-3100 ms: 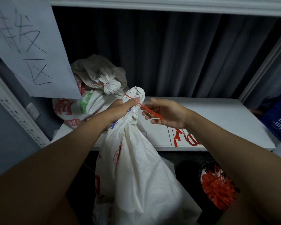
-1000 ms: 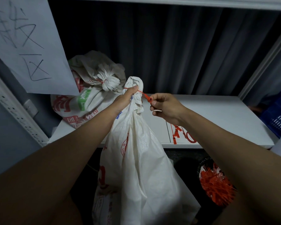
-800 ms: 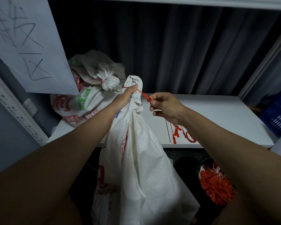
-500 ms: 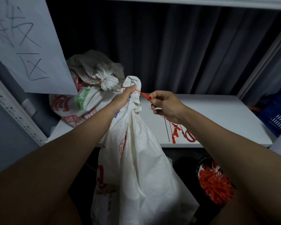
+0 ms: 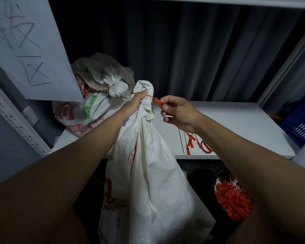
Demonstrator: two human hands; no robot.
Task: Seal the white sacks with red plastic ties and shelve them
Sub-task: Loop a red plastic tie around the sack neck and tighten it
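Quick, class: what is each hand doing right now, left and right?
Left hand: closed, gripping the bunched neck of the white sack.
Right hand: closed, pinching the red plastic tie looped round that neck.

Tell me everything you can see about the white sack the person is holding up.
The white sack looks like woven plastic fabric, creased, with faded red print and a little blue near the top. It hangs full and upright in front of the shelf, its bottom out of view. Its neck is bunched into a twisted tuft, gripped by the left hand. A red tie circles the neck, and the right hand pinches the tie's end beside it.
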